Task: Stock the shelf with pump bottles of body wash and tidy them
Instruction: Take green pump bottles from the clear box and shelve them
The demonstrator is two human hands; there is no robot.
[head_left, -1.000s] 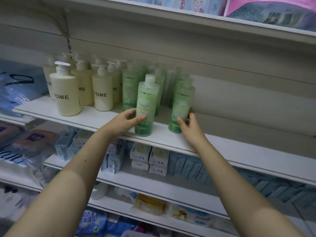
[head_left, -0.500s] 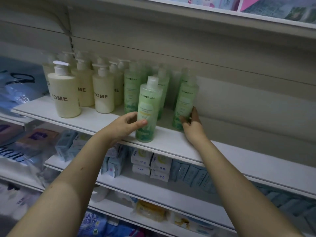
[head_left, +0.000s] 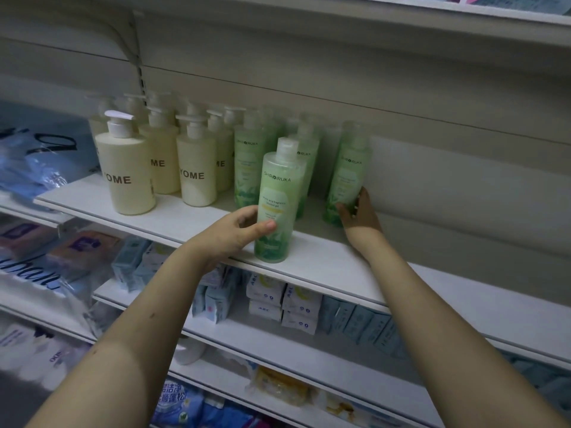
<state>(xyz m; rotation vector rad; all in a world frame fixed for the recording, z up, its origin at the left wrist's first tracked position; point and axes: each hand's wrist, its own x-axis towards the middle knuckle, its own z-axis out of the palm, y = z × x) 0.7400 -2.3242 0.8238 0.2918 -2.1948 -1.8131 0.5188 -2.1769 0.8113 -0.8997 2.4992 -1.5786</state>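
On the white shelf (head_left: 324,267) stand several cream pump bottles (head_left: 129,177) at the left and several green shower gel bottles (head_left: 247,162) in rows beside them. My left hand (head_left: 234,233) grips a green bottle (head_left: 278,196) that stands upright near the shelf's front edge. My right hand (head_left: 358,214) holds the lower part of another green bottle (head_left: 347,174), which stands further back at the right end of the green rows, close to the back wall.
The shelf runs bare to the right of the green bottles. Another shelf (head_left: 401,23) hangs overhead. Below are shelves with small white and blue packets (head_left: 284,301) and soft plastic packs (head_left: 46,168) at the left.
My right hand has pushed its green bottle back from near the front edge toward the wall. My left hand and its bottle have hardly moved.
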